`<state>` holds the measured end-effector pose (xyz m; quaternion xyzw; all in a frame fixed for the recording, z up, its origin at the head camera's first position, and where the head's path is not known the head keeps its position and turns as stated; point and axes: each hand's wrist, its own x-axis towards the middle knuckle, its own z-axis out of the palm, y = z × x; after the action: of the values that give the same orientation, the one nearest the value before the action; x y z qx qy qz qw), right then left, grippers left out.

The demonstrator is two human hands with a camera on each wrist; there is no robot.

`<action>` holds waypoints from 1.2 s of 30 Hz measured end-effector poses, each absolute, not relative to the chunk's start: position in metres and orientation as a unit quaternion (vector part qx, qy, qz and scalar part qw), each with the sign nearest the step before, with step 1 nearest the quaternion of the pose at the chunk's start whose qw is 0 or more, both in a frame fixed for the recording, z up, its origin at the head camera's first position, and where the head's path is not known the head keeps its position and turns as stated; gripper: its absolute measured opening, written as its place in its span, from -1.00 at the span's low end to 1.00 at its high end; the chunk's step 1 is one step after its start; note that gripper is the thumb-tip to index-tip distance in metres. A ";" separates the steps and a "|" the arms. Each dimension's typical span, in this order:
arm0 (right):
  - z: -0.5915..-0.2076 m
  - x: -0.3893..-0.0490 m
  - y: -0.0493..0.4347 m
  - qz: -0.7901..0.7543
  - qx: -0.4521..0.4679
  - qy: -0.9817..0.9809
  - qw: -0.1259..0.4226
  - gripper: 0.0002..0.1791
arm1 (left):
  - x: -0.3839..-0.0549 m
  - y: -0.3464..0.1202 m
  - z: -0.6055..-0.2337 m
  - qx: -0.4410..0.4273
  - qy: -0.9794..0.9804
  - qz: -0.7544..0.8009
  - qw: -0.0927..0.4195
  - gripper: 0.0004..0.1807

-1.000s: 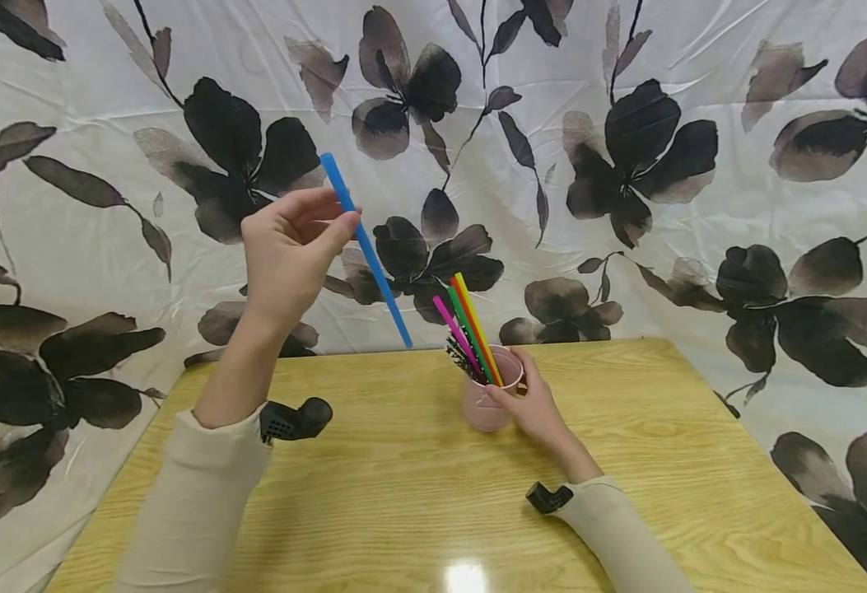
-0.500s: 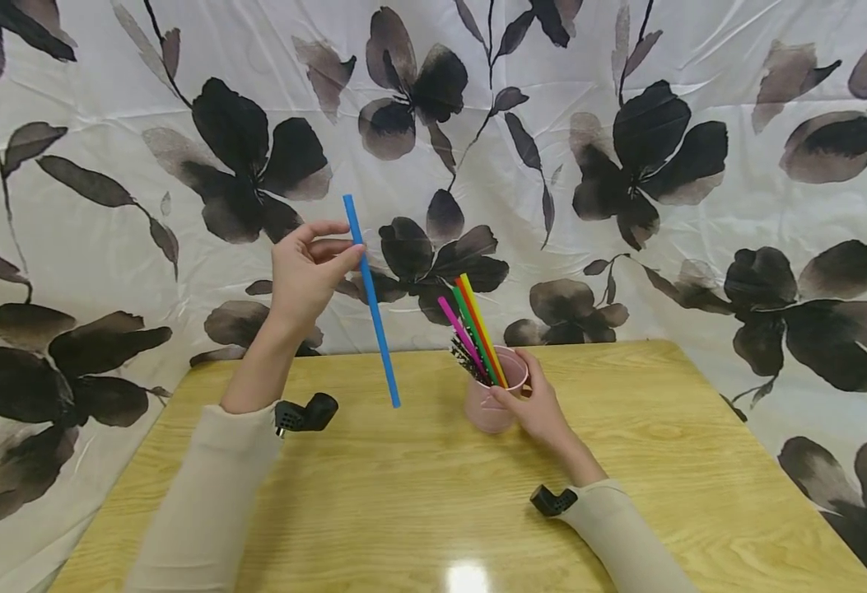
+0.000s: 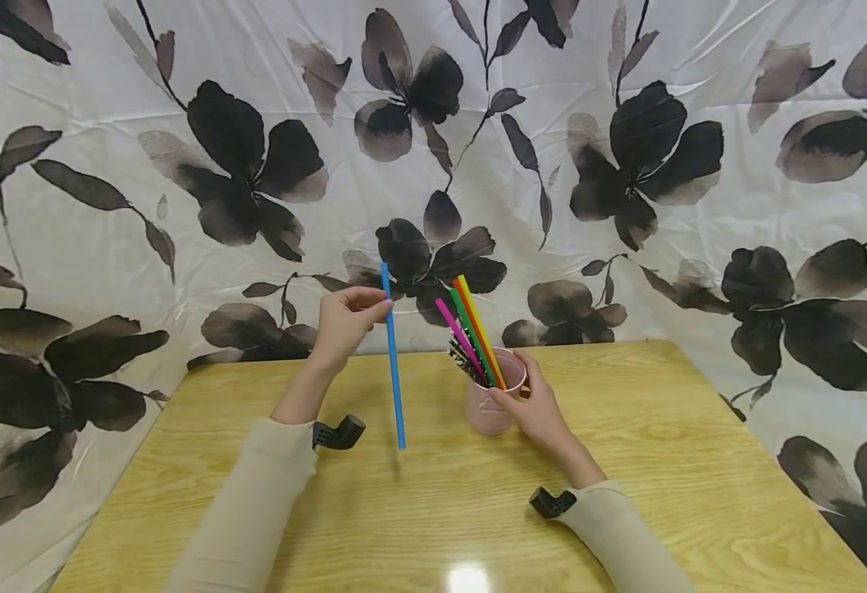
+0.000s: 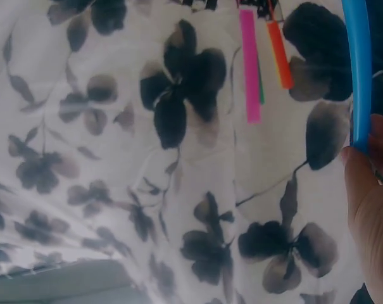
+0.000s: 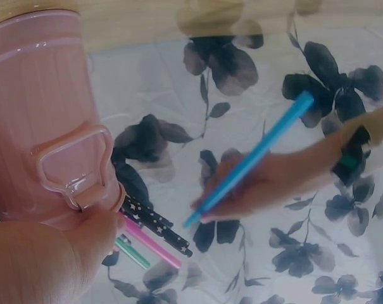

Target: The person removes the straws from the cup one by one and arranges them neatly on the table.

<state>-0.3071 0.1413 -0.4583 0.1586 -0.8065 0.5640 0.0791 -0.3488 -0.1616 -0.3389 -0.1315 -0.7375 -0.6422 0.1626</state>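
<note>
My left hand (image 3: 347, 325) pinches a blue drinking straw (image 3: 394, 379) near its top, between thumb and fingers. The straw hangs almost upright, left of a pink cup (image 3: 487, 412), its lower end close over the table. My right hand (image 3: 537, 412) grips the cup around its rim and right side. Inside the cup lean magenta, green, orange and yellow straws (image 3: 470, 329), plus black straws with white stars (image 5: 159, 228). A small wire-like handle (image 5: 77, 161) shows on the cup's side in the right wrist view. The left wrist view shows the blue straw (image 4: 359, 69) held at the right edge.
A wooden table (image 3: 418, 519) carries the cup, its far edge just behind it. A white cloth with dark flowers (image 3: 537, 99) hangs beyond the table. Black cameras sit at the left wrist (image 3: 339, 432) and right wrist (image 3: 552, 502).
My left hand has come down and to the right with the blue straw, which has swung from slanted to nearly upright. My right hand and the cup have stayed in place.
</note>
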 end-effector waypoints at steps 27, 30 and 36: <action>-0.439 -0.294 0.138 0.582 0.160 -0.794 0.075 -0.14 | -0.381 -0.136 -0.445 -0.049 -0.756 -0.649 0.077 -0.76; -0.438 -0.293 0.137 0.580 0.162 -0.795 0.071 -0.15 | -0.381 -0.136 -0.452 -0.041 -0.757 -0.648 0.065 -0.77; -0.437 -0.291 0.137 0.580 0.157 -0.796 0.070 -0.18 | -0.385 -0.132 -0.468 -0.037 -0.763 -0.645 0.031 -0.76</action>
<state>-0.2911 0.1367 -0.4369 0.1572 -0.7962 0.5800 0.0699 -0.3845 -0.1323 -0.4677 -0.0368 -0.7629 -0.6448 0.0308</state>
